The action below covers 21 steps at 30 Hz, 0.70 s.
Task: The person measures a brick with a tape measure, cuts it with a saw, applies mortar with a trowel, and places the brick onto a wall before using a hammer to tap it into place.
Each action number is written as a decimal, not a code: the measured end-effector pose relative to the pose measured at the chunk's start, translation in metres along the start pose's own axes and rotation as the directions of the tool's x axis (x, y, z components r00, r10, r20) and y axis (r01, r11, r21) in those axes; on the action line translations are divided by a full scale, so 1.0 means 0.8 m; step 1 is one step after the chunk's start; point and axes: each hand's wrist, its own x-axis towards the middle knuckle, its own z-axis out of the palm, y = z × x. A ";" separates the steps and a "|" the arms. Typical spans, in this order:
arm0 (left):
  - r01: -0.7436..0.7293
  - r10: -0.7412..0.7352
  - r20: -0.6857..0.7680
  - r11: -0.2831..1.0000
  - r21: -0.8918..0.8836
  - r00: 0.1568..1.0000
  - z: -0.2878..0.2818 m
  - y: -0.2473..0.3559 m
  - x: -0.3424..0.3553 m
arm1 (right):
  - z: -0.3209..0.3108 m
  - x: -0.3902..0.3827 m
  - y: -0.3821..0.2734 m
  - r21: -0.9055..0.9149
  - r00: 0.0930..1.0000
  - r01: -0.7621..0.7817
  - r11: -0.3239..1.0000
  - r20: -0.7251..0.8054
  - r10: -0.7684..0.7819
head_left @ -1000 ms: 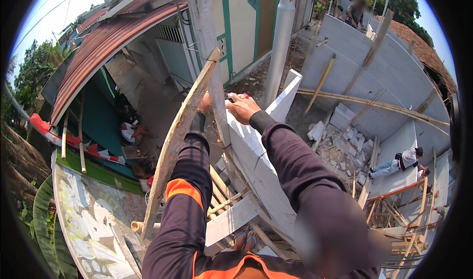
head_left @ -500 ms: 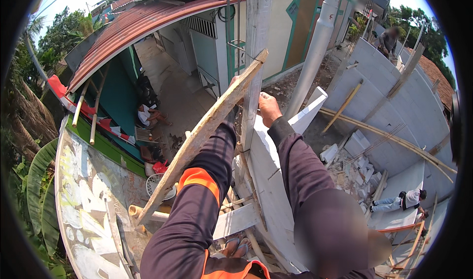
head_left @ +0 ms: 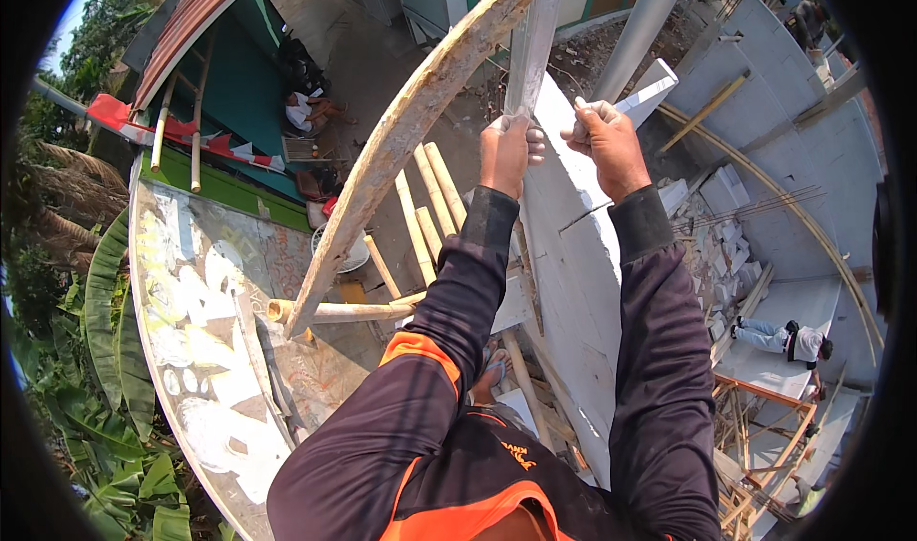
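Observation:
Both my hands are raised over the top of a pale block wall. My left hand is closed in a fist-like grip against the lower part of an upright grey board; what lies inside it is hidden. A short way to its right, my right hand pinches with thumb and forefinger. Something thin, perhaps a wire, shows at its fingertips, too small to name surely. A rough, curved-looking timber plank slants past on the left of my left arm.
Bamboo poles and a horizontal bamboo stand left of the wall. A grey pipe rises beyond my hands. Rubble lies at right, near a bending person. Another person sits at far left.
My hands have come back from the upright board's far side, and the left one now shows in front of the plank. The view has tipped downward.

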 end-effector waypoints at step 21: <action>-0.071 0.041 -0.139 0.974 -0.214 0.989 -0.011 0.089 0.059 | 0.072 -0.121 0.020 0.206 0.993 0.101 0.973 0.042 -0.112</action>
